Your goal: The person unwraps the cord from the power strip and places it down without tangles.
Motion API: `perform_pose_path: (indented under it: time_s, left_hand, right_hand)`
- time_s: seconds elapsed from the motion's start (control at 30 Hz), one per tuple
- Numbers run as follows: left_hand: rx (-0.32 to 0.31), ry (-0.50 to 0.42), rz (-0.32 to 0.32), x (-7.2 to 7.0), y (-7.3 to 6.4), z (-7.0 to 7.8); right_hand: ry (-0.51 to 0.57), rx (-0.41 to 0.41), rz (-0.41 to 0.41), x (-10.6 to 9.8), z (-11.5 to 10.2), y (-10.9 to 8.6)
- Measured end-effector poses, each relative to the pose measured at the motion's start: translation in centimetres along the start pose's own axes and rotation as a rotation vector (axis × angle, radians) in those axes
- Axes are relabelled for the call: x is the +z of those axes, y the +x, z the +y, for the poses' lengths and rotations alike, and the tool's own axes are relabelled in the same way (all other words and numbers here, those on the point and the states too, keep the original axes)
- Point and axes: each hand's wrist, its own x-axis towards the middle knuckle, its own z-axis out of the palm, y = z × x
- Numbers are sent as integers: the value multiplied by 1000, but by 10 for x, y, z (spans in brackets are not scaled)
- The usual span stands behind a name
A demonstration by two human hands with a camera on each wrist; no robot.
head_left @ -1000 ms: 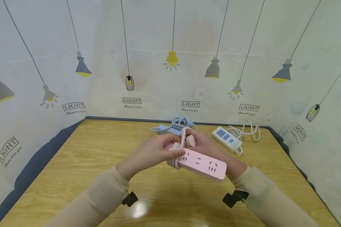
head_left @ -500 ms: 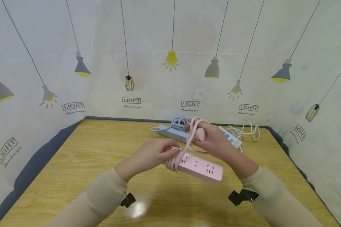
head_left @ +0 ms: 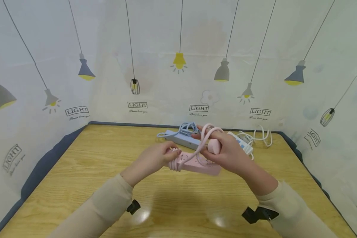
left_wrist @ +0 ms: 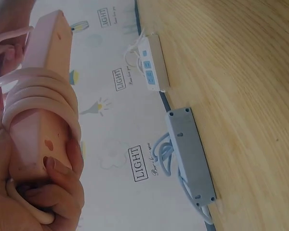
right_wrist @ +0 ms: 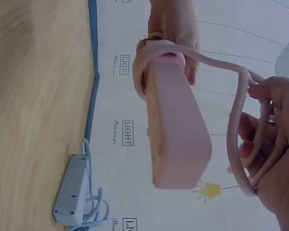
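Observation:
A pink power strip (head_left: 203, 168) is up in the air between my hands, its socket face tilted upward. My left hand (head_left: 150, 161) grips its left end, where the pink cord (left_wrist: 43, 96) is wound round the body in several turns. From there the cord runs over to my right hand (head_left: 233, 153), which holds a loose loop of it. The pink plug (head_left: 214, 146) hangs by the right palm. In the right wrist view, the looped cord lies across the right hand's curled fingers (right_wrist: 250, 130).
On the wooden table (head_left: 154, 205), a blue power strip (head_left: 181, 139) with a bundled cord lies at the back. To its right is a white power strip (head_left: 246, 147) with a loose white cord (head_left: 267, 138), partly behind my right hand. A printed cloth (head_left: 154, 66) walls the back.
My right hand has moved right, drawing a loop of cord and the plug away from the strip. The strip has swung a little left and its right end has risen.

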Motion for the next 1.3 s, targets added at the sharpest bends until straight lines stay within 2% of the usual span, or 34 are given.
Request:
perform_pose_path:
  time_s: [0.13,0.2,0.33,0.43,0.5,0.57,0.67,0.8,0.9,1.0,1.07,1.17,1.3]
  left_hand:
    - [-27,-8,35,0,3,-3]
    - [-30,-29,47,0,4,-4]
    - [-50,-102,110,-2,5,-3]
    - [-61,-152,168,-4,5,-1]
    - [-57,-176,190,-5,5,0]
    - [-57,-208,202,-7,6,2]
    - [-64,-279,203,-9,6,2]
    - [-84,-453,186,-14,6,-1]
    - [-89,-566,169,-20,4,-2]
    - [-68,-637,147,-25,0,2]
    - [-47,-669,128,-29,-3,5]
    - [-24,-693,103,-33,-8,10]
    - [-11,-645,84,-35,-14,13]
  right_hand:
    - [96,-33,-58,3,3,-4]
    - [108,-53,-109,5,3,-6]
    - [96,-91,-195,10,3,-9]
    - [214,-149,-300,17,3,-10]
    - [329,-175,-396,22,3,-10]
    - [392,-193,-478,27,3,-10]
    - [302,-248,-526,33,1,-10]
    - [66,-333,-525,37,-2,-10]
    - [-78,-353,-533,36,-4,-11]
    - [-216,-346,-546,35,-6,-12]
    - [-290,-320,-556,34,-6,-12]
    - [-342,-261,-555,33,-3,-14]
    - [-352,-252,-514,31,8,-14]
